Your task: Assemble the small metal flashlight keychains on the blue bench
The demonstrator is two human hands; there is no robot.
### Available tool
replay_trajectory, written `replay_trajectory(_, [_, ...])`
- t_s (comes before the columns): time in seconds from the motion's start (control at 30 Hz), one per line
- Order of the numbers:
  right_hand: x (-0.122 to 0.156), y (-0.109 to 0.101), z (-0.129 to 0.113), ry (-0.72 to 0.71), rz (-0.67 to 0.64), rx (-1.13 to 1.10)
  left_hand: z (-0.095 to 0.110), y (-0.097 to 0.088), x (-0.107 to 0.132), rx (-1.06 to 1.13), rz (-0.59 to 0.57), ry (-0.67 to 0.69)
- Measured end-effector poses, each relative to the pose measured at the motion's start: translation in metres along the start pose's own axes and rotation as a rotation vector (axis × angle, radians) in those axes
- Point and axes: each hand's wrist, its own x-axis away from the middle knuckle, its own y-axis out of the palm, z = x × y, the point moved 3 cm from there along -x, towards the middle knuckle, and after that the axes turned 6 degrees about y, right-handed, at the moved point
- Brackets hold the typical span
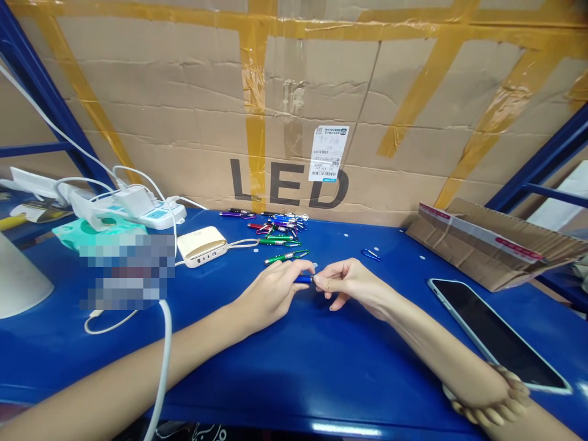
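On the blue counter (331, 373), carabiner penlights (275, 242) lay beyond the left hand (273, 286), which pinched a slim blue tube (303, 279) while the right hand (344, 282) clamped its end, seemingly to steady it.

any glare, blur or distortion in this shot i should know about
Head view: glare streaks the near edge of the blue table and glints off yellow tape; head view: blue posts lean outward, likely wide-angle distortion; head view: a pixelated patch hides detail at left; head view: the blue tube between left hand and right hand shows little fine detail.
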Motion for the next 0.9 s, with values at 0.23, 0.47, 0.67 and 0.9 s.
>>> replay_trajectory(0.23, [0.0052, 0.0012, -0.0022, 0.034, -0.012, -0.011, 0.0066, -0.0031, -0.0013, -0.147, -0.025, 0.067])
replay_trajectory(0.47, [0.0033, 0.0029, -0.0029, 0.072, -0.018, -0.033, 0.0044, -0.0043, -0.0028, -0.188, 0.0, 0.061])
replay_trajectory(0.67, [0.0033, -0.0015, -0.0046, 0.004, -0.003, -0.033, 0.0014, -0.0023, -0.0041, -0.11, 0.018, -0.065])
replay_trajectory(0.9, [-0.0023, -0.002, -0.0043, -0.143, 0.102, 0.048, -0.0012, -0.0023, -0.0077, 0.093, 0.064, -0.232])
